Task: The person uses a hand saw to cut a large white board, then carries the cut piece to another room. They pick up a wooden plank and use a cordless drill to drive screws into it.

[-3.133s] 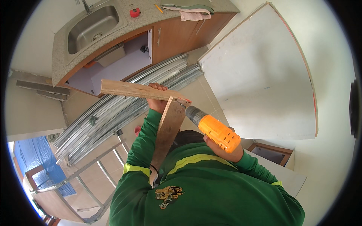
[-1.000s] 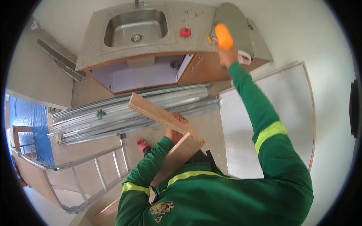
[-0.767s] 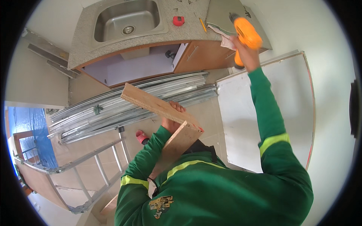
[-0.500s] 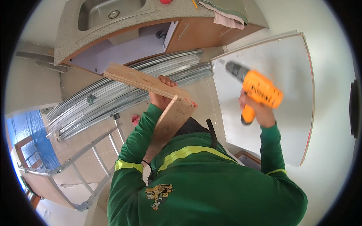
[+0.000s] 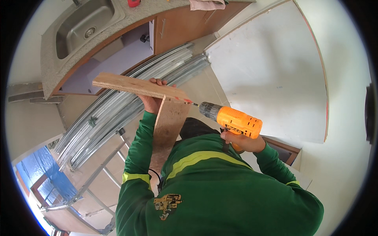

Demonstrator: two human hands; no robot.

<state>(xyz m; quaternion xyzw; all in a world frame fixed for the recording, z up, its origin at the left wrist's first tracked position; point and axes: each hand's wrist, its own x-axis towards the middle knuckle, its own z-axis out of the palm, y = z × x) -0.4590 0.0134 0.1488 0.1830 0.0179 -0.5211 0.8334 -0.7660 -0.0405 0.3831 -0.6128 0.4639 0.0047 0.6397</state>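
My right hand [image 5: 242, 141] is wrapped round the grip of an orange and black cordless drill [image 5: 238, 121]. The drill lies nearly level, and its thin bit points left at the red-marked end of a wooden board [image 5: 130, 84]. Whether the tip touches the wood I cannot tell. My left hand [image 5: 152, 100] grips that board, with fingertips curled over its far edge and the palm beneath. A second wooden board [image 5: 169, 122] meets the first at its right end, forming a corner, and slopes down toward my body.
Long metal profiles [image 5: 118, 106] lie in a bundle on the floor. Behind them stands a counter with a steel sink [image 5: 84, 29] and an open cabinet. A large white panel [image 5: 275, 70] leans at the right. A metal ladder [image 5: 96, 173] lies at lower left, near blue sheeting [image 5: 47, 173].
The drill has come left and down from over the white panel, and its bit is now at the boards' corner. The view has shifted, and the boards are turned slightly.
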